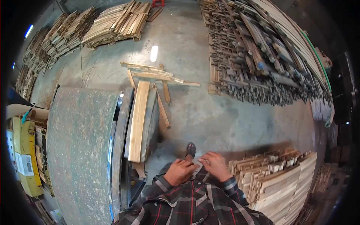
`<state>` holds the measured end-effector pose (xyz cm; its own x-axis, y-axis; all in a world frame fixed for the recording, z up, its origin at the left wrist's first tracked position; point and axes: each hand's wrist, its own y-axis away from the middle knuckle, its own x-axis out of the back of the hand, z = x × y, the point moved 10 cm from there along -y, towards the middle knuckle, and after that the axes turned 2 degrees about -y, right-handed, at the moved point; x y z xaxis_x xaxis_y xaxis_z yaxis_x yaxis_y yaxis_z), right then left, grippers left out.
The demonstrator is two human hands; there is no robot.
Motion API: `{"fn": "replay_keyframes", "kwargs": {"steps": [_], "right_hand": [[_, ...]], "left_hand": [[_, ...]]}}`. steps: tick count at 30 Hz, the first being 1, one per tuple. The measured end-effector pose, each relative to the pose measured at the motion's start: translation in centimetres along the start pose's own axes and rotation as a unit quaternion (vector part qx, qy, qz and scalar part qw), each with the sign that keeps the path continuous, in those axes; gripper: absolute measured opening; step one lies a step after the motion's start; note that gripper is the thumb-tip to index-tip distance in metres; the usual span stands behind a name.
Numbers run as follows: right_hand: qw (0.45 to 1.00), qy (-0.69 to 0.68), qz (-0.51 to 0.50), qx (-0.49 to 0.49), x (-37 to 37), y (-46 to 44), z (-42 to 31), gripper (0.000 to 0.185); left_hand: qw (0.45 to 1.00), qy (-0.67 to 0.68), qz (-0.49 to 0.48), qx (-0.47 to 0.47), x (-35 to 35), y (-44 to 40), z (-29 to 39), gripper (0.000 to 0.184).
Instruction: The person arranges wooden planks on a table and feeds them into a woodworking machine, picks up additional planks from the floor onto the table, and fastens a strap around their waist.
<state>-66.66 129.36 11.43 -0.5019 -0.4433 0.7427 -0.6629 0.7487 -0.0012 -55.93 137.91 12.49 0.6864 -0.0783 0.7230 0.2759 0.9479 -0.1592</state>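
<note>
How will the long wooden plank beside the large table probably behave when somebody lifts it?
The plank will probably stay stiff, as it looks straight and solid. Being long, it may tip if lifted by one end. Its broad, flat face makes rolling unlikely.

Left hand near right hand

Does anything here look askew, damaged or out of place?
Yes: loose, pale wooden strips lie crisscrossed on the grey concrete floor, near the far end of the long light-brown wooden plank. They look untidy against the pale stacked wooden boards at upper left. I see no clear spill or breakage.
</note>
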Motion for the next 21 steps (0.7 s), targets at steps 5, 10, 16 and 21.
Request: {"fn": "replay_keyframes", "kwargs": {"steps": [5, 10, 16, 21], "right_hand": [[0.995, 0.028, -0.013, -0.091, 6.2, -9.8, 7.2, 0.016], [0.997, 0.008, -0.063, -0.048, 5.2, -23.1, 10.0, 0.028], [0.996, -0.025, -0.056, -0.063, 3.5, -41.6, 12.8, 0.039], [0.993, -0.045, -0.055, -0.098, -0.9, -55.9, 20.4, 0.040]], "left_hand": [[0.996, -0.033, 0.005, 0.081, 1.0, -11.4, -5.9, 0.030], [0.979, 0.055, 0.094, 0.171, 2.3, -20.9, -16.5, 0.023], [0.830, 0.301, 0.274, 0.381, -1.3, -31.4, -40.7, 0.022], [0.703, 0.215, 0.349, 0.581, -9.0, -28.5, -63.7, 0.024]]}}
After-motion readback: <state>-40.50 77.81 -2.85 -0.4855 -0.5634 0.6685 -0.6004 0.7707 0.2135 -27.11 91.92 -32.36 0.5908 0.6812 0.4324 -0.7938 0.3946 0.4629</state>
